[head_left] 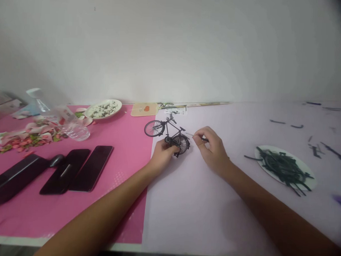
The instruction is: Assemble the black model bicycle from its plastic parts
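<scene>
A black model bicycle [174, 132] is tilted up over the pale part of the tabletop, its front wheel to the left and its handlebar up. My left hand [161, 157] grips it low down, by the rear wheel and pedal area. Just right of the saddle, my right hand [211, 146] pinches a thin tool that looks like a small screwdriver [189, 134]. Its slim metal shaft points left at the bicycle's rear, and whether the tip touches is unclear. The fingers hide most of its handle.
On the right, a white plate [260, 172] bears a heap of dark model parts [281, 165]; loose parts [315, 150] lie beyond. Two black phones [92, 168], a plastic bottle [75, 130], petals [33, 134] and a filled dish [119, 107] occupy the pink side. A wall stands behind.
</scene>
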Demonstrator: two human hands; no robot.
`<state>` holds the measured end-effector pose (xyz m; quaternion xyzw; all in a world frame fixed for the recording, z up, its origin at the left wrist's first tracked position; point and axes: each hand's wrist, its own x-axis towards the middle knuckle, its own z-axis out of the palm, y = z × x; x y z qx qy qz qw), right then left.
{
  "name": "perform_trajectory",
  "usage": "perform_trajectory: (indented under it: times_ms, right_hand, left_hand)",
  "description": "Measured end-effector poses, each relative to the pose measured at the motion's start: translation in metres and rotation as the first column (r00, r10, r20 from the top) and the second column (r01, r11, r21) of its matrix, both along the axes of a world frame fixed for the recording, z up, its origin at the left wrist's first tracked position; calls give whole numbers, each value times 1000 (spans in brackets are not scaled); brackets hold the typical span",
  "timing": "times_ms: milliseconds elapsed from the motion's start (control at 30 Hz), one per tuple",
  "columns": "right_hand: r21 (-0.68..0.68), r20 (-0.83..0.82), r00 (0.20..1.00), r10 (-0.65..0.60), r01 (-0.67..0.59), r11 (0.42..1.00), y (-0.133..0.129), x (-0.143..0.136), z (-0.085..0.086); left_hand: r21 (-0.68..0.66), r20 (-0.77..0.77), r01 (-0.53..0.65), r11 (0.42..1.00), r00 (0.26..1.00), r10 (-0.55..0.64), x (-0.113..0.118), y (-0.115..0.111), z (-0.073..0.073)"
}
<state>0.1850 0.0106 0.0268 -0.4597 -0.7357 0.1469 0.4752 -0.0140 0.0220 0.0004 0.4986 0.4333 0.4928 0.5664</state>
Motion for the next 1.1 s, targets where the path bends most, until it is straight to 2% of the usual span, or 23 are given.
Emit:
perform_trajectory:
  times_ms: [133, 333, 500, 633, 833, 1000, 1100]
  right_hand:
    - [-19, -143, 990, 18, -20, 1000, 3, -1, -7]
    - [-194, -209, 977, -33, -9, 981, 6, -1, -15]
    - [-341, -373, 927, 42, -179, 923, 4, -6, -16]
    - [-367, -523, 850, 62, -290, 884, 4, -10, -17]
    - [-391, -608, 793, -25, -272, 880, 6, -12, -14]
    - [-415, -692, 718, -75, -310, 855, 5, -14, -10]
    - [-399, -732, 672, -112, -288, 871, 7, -11, -11]
  left_hand:
    - [16, 22, 154, 988, 988, -155, -4, 5, -8]
    - [19, 47, 213, 977, 976, -213, -6, 7, -13]
    - [15, 52, 258, 966, 965, -259, -7, 4, -8]
    - [41, 51, 284, 958, 957, -286, -7, 3, -3]
    - [30, 21, 268, 963, 963, -269, -6, 1, 1]
    - [29, 29, 253, 967, 967, -254, -4, 0, 3]
    - [50, 52, 256, 966, 965, -258, -3, 0, 3]
